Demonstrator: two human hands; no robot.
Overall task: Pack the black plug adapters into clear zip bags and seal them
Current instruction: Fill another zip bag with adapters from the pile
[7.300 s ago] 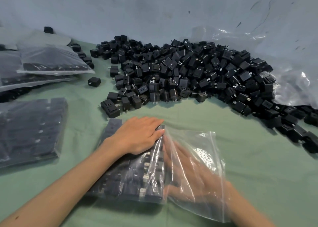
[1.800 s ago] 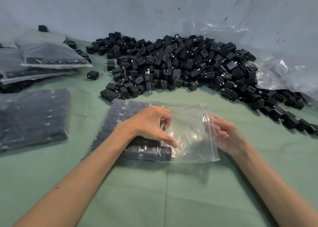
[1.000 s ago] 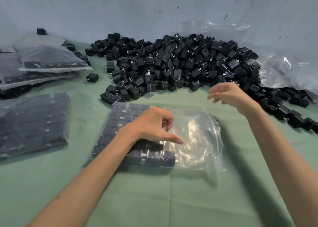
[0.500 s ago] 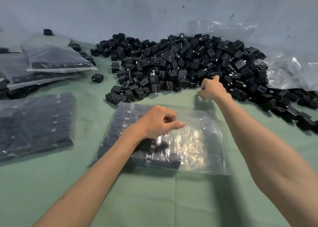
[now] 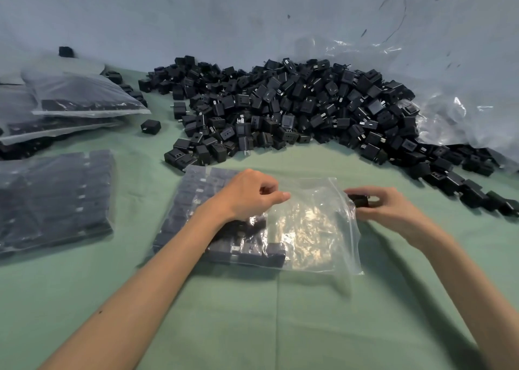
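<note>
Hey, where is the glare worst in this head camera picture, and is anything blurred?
Head view: strongest glare on the empty right half of the clear zip bag and the crumpled clear plastic sheet; right hand and its black plug adapter are motion-smeared; the pile of black plug adapters stays sharp.

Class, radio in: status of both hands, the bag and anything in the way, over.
Left hand pinching up the zip bag top. Right hand holding a black adapter at the bag mouth. Bag part-filled, unsealed. Nothing blocking.
</note>
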